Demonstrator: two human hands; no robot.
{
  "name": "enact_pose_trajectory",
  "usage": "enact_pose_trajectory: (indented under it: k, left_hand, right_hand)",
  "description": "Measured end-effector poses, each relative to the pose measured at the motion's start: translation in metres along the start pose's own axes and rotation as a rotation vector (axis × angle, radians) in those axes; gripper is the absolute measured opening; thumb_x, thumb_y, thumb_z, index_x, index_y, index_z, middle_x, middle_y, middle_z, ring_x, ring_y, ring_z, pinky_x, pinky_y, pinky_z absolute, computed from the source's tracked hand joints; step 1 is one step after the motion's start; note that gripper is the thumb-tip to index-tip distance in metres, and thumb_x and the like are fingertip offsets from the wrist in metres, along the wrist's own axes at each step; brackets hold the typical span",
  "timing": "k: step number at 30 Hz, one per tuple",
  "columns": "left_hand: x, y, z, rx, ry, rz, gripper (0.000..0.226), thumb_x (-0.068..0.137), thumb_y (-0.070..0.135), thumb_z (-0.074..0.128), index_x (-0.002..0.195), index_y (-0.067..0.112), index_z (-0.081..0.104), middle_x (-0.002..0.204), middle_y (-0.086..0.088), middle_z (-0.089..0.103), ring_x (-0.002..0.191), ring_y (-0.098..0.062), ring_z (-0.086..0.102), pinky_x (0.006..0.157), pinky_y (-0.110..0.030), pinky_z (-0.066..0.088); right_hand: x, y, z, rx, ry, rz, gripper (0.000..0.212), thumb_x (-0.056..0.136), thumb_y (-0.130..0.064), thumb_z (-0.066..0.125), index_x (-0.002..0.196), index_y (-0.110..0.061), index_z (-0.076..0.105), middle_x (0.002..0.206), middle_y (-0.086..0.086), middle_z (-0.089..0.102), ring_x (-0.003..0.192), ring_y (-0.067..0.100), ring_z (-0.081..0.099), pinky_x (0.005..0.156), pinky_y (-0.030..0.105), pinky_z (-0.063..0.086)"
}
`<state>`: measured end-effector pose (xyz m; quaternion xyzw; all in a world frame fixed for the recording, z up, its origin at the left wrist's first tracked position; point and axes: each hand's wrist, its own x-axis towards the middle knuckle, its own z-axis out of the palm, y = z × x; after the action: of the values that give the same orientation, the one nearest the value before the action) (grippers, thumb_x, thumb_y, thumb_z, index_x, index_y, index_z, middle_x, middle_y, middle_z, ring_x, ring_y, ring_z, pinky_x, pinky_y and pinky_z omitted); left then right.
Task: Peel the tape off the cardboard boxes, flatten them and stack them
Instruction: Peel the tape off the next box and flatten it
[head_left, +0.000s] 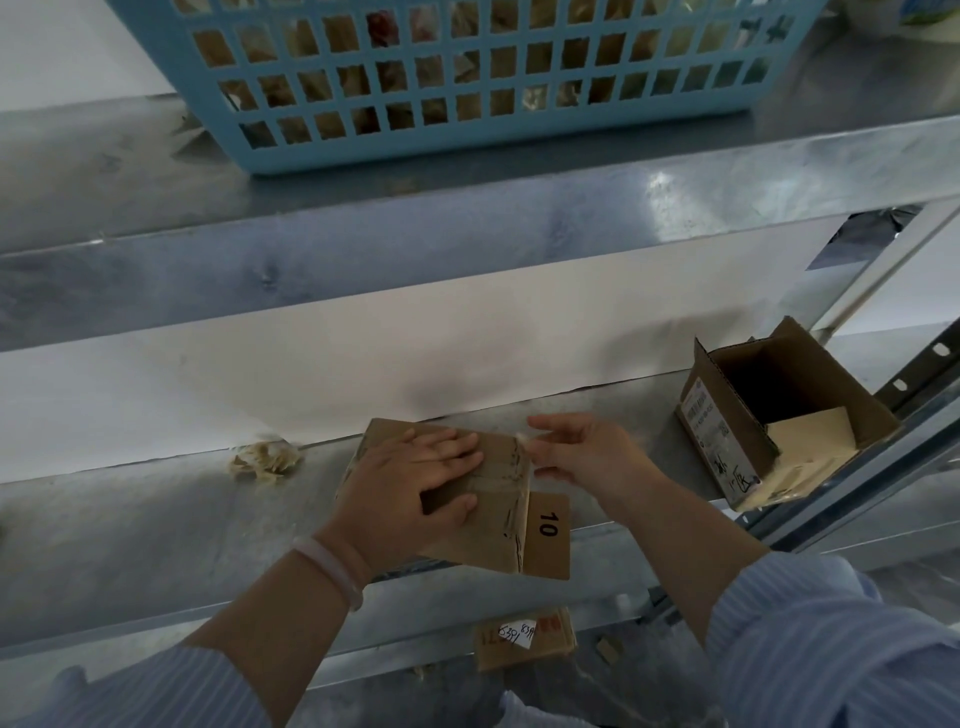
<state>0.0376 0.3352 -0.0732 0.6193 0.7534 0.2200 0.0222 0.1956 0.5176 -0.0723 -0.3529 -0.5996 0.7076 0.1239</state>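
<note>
A small brown cardboard box (498, 512) lies on the metal shelf (156, 530), its flap printed "10" hanging toward me. My left hand (415, 478) presses flat on the box top, fingers straight. At the box's right edge my right hand (587, 452) pinches a strip of clear tape (522, 441) with thumb and fingertips. An open cardboard box (779, 415) with labels on its side stands at the right end of the shelf.
A crumpled wad of peeled tape (265, 460) lies on the shelf to the left. A blue plastic basket (467, 140) sits on the shelf above. A flattened box (524, 636) with a white label lies on the level below.
</note>
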Motion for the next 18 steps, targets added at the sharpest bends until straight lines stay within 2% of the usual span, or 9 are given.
enact_pose_trajectory:
  k: [4, 7, 9, 11, 14, 16, 18]
  left_hand:
    - [0.0, 0.0, 0.0, -0.002, -0.003, -0.003, 0.05, 0.085, 0.057, 0.046, 0.129, 0.035, 0.058, 0.139, 0.024, 0.046, 0.133, 0.005, 0.035, 0.114, -0.036, 0.026]
    - [0.0, 0.0, 0.0, -0.004, -0.004, -0.004, 0.05, 0.085, 0.057, 0.046, 0.128, 0.035, 0.059, 0.139, 0.023, 0.047, 0.133, 0.004, 0.036, 0.114, -0.038, 0.027]
    - [0.0, 0.0, 0.0, 0.006, -0.007, -0.006, 0.05, 0.085, 0.057, 0.046, 0.129, 0.036, 0.058, 0.139, 0.025, 0.045, 0.133, 0.004, 0.035, 0.114, -0.037, 0.026]
    - [0.0, 0.0, 0.0, 0.011, -0.016, -0.006, 0.05, 0.086, 0.057, 0.045, 0.13, 0.037, 0.056, 0.139, 0.026, 0.043, 0.134, 0.005, 0.034, 0.115, -0.036, 0.025]
    - [0.001, -0.002, 0.0, 0.005, -0.029, -0.009, 0.051, 0.086, 0.058, 0.045, 0.131, 0.037, 0.055, 0.14, 0.025, 0.043, 0.135, 0.004, 0.034, 0.115, -0.036, 0.024]
    - [0.001, -0.002, 0.0, 0.001, -0.031, -0.012, 0.051, 0.086, 0.058, 0.045, 0.131, 0.036, 0.056, 0.14, 0.025, 0.043, 0.135, 0.004, 0.033, 0.115, -0.034, 0.023]
    - [0.0, -0.001, 0.0, 0.005, -0.026, -0.011, 0.05, 0.086, 0.058, 0.045, 0.131, 0.037, 0.056, 0.141, 0.026, 0.043, 0.135, 0.005, 0.033, 0.115, -0.032, 0.022]
  right_hand:
    - [0.009, 0.006, -0.002, -0.019, -0.018, 0.072, 0.024, 0.085, -0.018, 0.074, 0.104, -0.005, 0.073, 0.095, 0.012, 0.075, 0.092, 0.023, 0.072, 0.087, 0.037, 0.058]
    - [0.012, 0.006, -0.001, 0.007, 0.029, 0.088, 0.013, 0.088, -0.013, 0.072, 0.098, -0.005, 0.072, 0.088, 0.011, 0.075, 0.078, 0.015, 0.072, 0.071, 0.029, 0.059]
    - [0.014, 0.006, 0.003, -0.011, 0.081, 0.087, 0.008, 0.088, -0.013, 0.071, 0.094, -0.007, 0.071, 0.086, 0.01, 0.074, 0.072, 0.012, 0.07, 0.068, 0.028, 0.059]
    - [0.015, 0.005, 0.008, -0.258, 0.174, 0.007, 0.004, 0.087, -0.019, 0.073, 0.087, -0.017, 0.07, 0.081, 0.0, 0.074, 0.073, 0.009, 0.069, 0.07, 0.027, 0.058]
    - [0.01, 0.002, 0.011, -0.639, 0.274, -0.17, 0.008, 0.086, -0.027, 0.073, 0.085, -0.027, 0.064, 0.078, -0.012, 0.067, 0.075, 0.001, 0.062, 0.063, 0.016, 0.049]
    - [0.007, 0.003, 0.011, -0.707, 0.254, -0.249, 0.005, 0.088, -0.028, 0.071, 0.088, -0.029, 0.066, 0.08, -0.016, 0.065, 0.075, -0.002, 0.059, 0.063, 0.01, 0.044]
    - [0.008, 0.007, 0.008, -0.589, 0.197, -0.219, 0.001, 0.089, -0.025, 0.069, 0.089, -0.027, 0.07, 0.084, -0.013, 0.069, 0.08, 0.0, 0.064, 0.07, 0.013, 0.049]
